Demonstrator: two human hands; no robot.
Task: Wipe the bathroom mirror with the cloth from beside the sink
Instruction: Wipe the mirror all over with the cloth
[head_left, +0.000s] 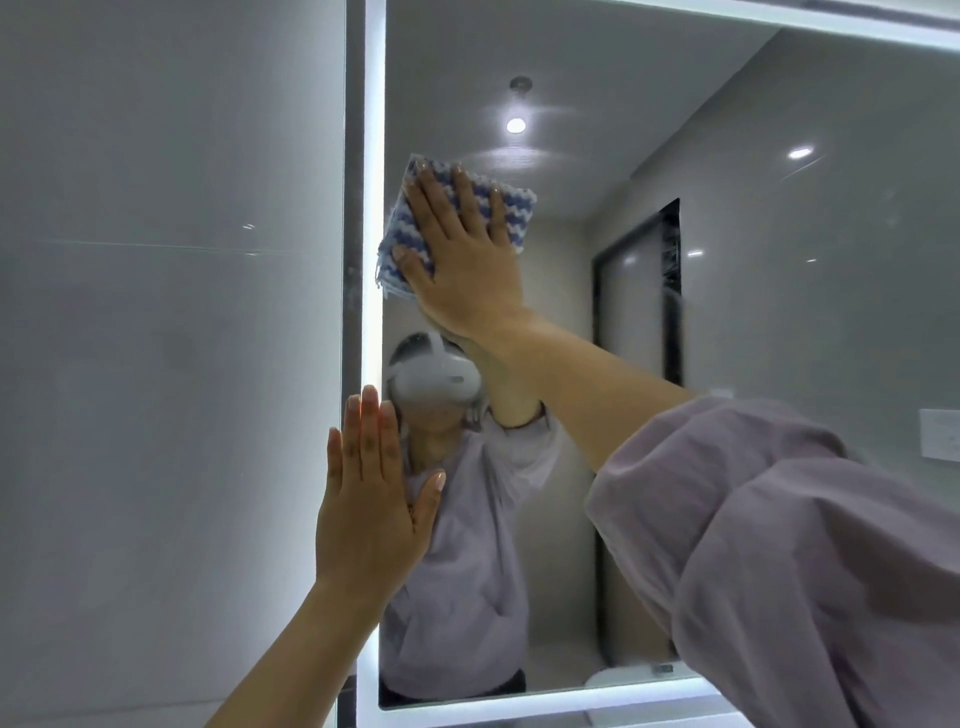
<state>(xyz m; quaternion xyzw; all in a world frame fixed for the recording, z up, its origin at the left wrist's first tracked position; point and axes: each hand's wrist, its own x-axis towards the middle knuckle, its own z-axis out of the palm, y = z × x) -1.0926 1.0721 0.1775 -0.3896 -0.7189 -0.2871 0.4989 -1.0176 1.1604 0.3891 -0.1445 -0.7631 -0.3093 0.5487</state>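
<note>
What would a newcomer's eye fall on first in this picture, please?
Most striking is the right hand, upper centre, pressing a blue-and-white cloth flat against the mirror with straight fingers. Just left of it runs the mirror's glowing light strip, and lower down the left hand lies flat over that strip.

Mirror (727, 270): was big, with a glowing white rim.
Cloth (517, 208): folded, blue and white wavy stripes, lay flat on it, high by the left rim.
</note>
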